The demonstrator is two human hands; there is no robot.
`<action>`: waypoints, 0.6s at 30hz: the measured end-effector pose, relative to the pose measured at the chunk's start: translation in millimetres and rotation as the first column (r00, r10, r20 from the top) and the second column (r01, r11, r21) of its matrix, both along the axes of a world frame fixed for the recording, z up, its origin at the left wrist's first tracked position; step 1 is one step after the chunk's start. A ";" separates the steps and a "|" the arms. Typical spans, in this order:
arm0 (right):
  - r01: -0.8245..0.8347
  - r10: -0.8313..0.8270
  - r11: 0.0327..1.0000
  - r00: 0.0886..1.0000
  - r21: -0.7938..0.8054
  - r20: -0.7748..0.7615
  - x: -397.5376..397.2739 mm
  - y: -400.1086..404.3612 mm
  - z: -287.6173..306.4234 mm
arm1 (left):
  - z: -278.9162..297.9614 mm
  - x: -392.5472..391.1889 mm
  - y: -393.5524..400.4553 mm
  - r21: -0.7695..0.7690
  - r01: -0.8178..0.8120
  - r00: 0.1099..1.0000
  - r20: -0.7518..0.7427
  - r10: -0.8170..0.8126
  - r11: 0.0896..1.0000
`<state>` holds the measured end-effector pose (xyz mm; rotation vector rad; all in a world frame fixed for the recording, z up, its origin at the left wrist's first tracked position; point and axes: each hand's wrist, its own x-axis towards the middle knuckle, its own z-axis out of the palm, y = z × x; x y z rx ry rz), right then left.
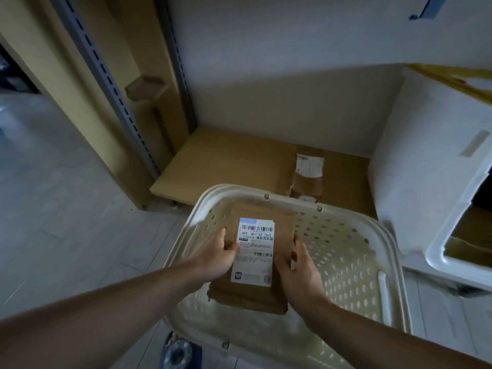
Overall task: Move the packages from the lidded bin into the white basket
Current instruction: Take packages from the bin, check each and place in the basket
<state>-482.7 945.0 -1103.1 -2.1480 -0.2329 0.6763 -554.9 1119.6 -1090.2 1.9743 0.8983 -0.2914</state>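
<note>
Both hands grip a brown cardboard package (253,265) by its side edges, left hand (217,253) and right hand (299,270) curled round it, above the white basket (346,262). Beyond, another labelled package (307,174) lies on the low shelf (226,166); the lidded bin (431,182) stands right.

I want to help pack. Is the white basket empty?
Nearly: inside the white basket only bare holed walls show, while both hands hold one brown package over it.

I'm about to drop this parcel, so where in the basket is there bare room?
The white perforated plastic basket shows bare floor right of the brown cardboard parcel, toward its right wall. The left side is crowded by the left hand; the right hand grips opposite.
</note>
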 end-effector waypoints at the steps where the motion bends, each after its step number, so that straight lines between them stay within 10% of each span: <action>1: 0.012 -0.012 1.000 1.000 -0.011 -0.022 0.5 4.1 -7.1 | -3.3 2.1 1.4 0.023 0.010 0.999 -0.036 -0.009 1.000; 18: -0.046 0.027 0.998 0.946 -0.049 -0.324 28.7 36.1 -104.1 | -85.9 31.4 8.6 -0.075 -0.106 0.958 -0.274 0.082 0.991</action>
